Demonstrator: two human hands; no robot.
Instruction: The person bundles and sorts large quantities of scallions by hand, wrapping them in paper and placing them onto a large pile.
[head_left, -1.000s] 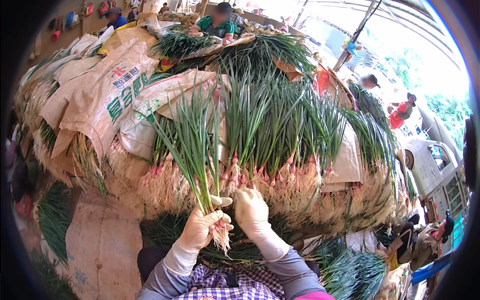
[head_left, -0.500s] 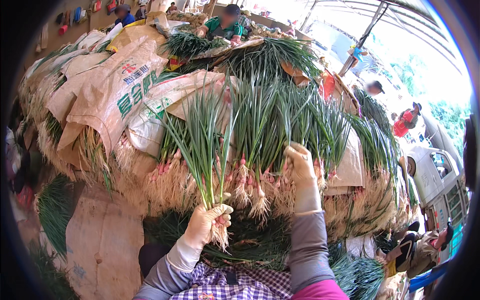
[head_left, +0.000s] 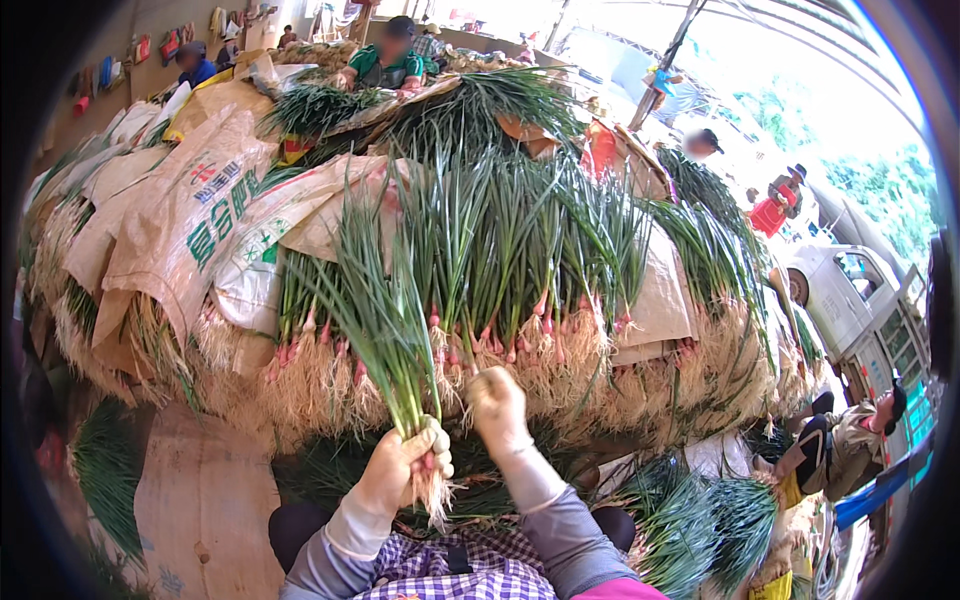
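Both my hands wear pale gloves. My left hand is closed around a bunch of green garlic, held upright with the long green leaves up. Pinkish bulbs and pale roots stick out below its fingers. Just to its right, my right hand is closed, knuckles up, in front of the hanging roots at the edge of the heap. Whatever it pinches, if anything, is hidden and blurred. Before me a row of loose green garlic lies on the heap, with bulbs and roots toward me.
Printed woven sacks cover the heap's left part. More bundled greens lie on the ground at right, beside a seated person. A person in green is across the heap. A white truck stands at far right.
My right hand has come back from the row, down and left, close to my left hand. The left hand keeps its bunch, which leans slightly more left. The whole view has shifted.
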